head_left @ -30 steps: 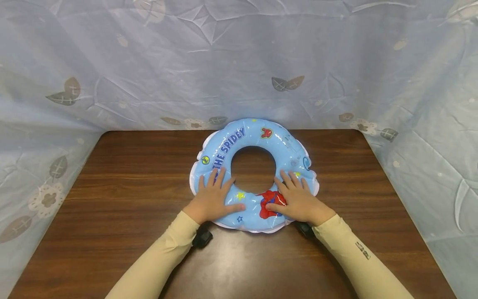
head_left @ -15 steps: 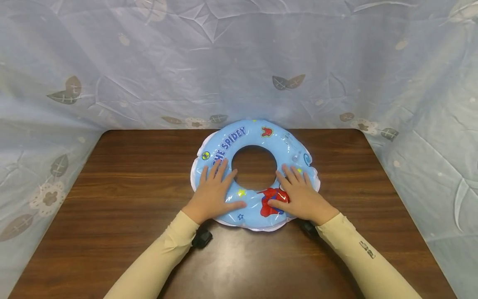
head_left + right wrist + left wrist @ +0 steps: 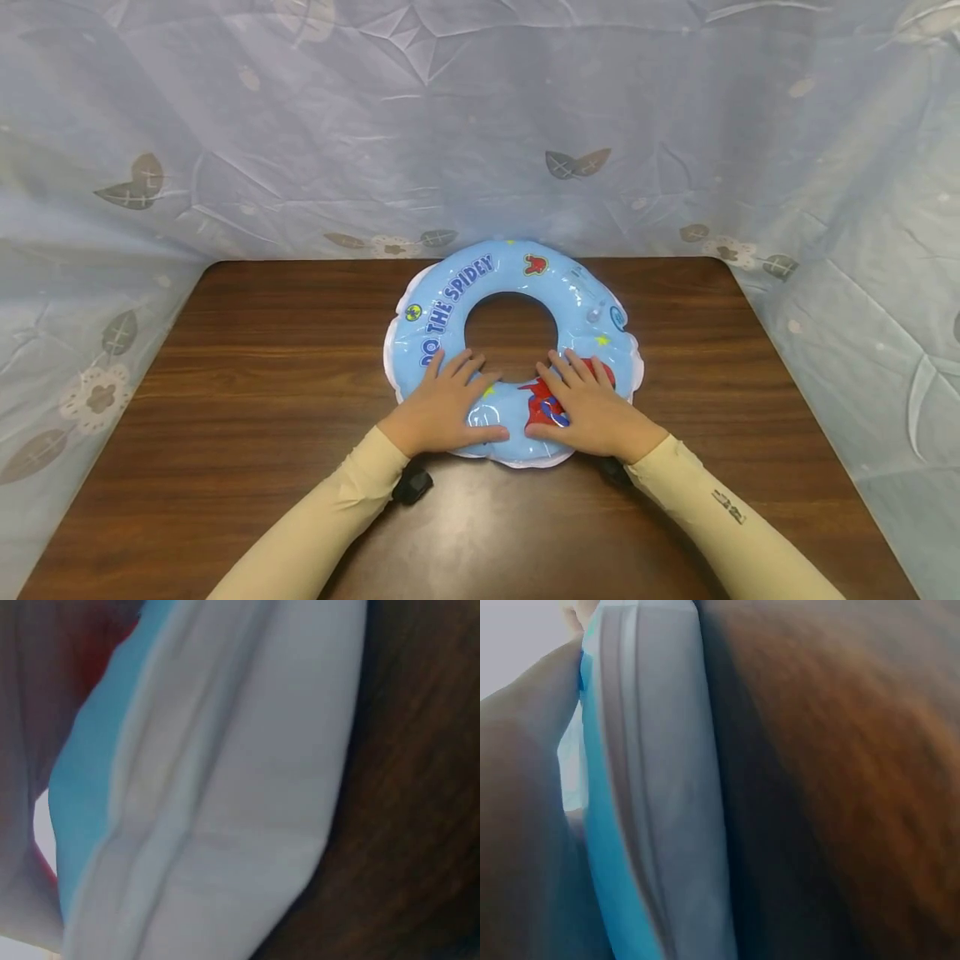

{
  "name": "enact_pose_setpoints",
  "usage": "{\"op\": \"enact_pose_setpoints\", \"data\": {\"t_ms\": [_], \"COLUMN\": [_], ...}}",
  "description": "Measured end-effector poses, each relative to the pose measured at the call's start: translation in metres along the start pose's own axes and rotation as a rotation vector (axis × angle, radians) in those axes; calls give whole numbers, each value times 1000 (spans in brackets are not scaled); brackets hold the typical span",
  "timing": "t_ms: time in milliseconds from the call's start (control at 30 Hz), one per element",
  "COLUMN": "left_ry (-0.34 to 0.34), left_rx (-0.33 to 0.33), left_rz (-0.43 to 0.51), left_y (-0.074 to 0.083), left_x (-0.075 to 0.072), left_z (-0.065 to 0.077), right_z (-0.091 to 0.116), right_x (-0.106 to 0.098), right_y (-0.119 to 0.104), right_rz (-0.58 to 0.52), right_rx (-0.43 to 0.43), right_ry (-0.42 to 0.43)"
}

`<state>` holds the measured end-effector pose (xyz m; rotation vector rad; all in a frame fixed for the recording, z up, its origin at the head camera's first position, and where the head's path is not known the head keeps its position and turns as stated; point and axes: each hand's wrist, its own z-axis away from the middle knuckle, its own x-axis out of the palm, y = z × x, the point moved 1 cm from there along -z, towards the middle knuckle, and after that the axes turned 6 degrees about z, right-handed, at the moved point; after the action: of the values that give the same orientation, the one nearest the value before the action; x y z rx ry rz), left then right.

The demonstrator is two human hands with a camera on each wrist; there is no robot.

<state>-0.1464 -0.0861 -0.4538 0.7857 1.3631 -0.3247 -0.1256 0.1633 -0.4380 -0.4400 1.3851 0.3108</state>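
A light blue inflatable swim ring (image 3: 517,271) with a white underside lies flat on the table, printed with "DO THE SPIDEY" and a red figure. My left hand (image 3: 442,410) rests on its near left part, fingers spread and thumb pointing right. On the near right part, over the red print, lies my right hand (image 3: 592,410), its fingers also spread and its thumb pointing left. In the left wrist view the seam and white side of the swim ring (image 3: 667,765) stand beside the hand. The right wrist view shows the same white side of the swim ring (image 3: 247,787) close up.
The brown wooden table (image 3: 262,367) extends around the ring on all sides. A pale grey-blue curtain (image 3: 480,125) with leaf and flower prints hangs behind it and along both sides. A black wrist device (image 3: 412,484) sits under the left wrist.
Both hands have slid toward the near edge of the ring and closer together, uncovering more of the lettering and the yellow star at right. The ring has stayed nearly in place.
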Motion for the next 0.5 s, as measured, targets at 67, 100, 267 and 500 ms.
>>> {"op": "enact_pose_setpoints", "data": {"t_ms": [67,100,267,500], "left_ry": [-9,-15,-38,-65], "left_rx": [-7,-12,-22,-38], "left_rz": [-4,-8,-21,-34], "left_y": [0,0,1,3], "left_x": [1,2,1,0], "left_z": [-1,-1,-1,-1], "right_z": [0,0,0,-2], "right_x": [1,1,1,4], "right_y": [0,1,0,1], "right_rz": [-2,-3,11,26], "right_rx": [1,0,1,5], "right_ry": [-4,-5,-10,-17]}}
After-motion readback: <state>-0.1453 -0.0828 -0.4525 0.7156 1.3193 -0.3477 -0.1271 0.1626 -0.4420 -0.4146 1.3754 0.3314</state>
